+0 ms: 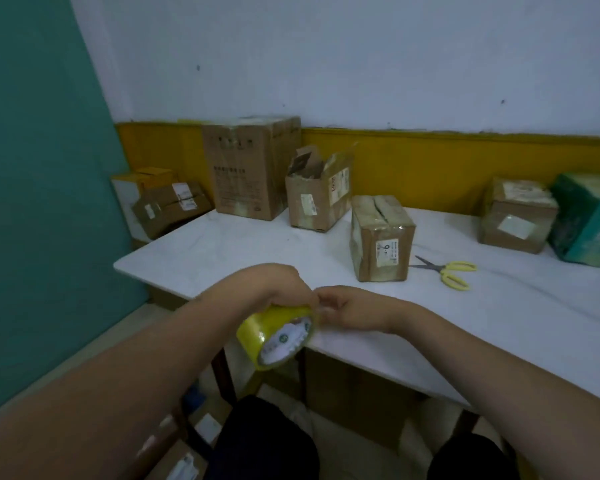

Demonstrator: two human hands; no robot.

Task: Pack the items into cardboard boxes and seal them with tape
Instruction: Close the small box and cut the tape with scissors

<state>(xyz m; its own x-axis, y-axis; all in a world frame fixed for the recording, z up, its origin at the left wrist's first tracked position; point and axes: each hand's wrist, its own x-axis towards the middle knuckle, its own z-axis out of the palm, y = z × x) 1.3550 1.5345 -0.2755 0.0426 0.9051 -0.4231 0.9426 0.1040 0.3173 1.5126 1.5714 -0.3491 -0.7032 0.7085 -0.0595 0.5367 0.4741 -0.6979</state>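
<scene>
My left hand (278, 287) grips a yellow roll of tape (274, 336) from above, just over the near edge of the white table (499, 323). My right hand (343, 308) is beside it, its fingers pinching at the roll's right rim. A small cardboard box (381, 237) stands upright further back on the table; its top flaps are folded down with a gap between them. Yellow-handled scissors (447, 271) lie just right of that box.
An open box (317, 195) and a tall taped box (250, 168) stand at the back left. A labelled box (516, 216) and a green carton (589, 220) sit at the right. More boxes (167, 206) are stacked off the table's left end and under it.
</scene>
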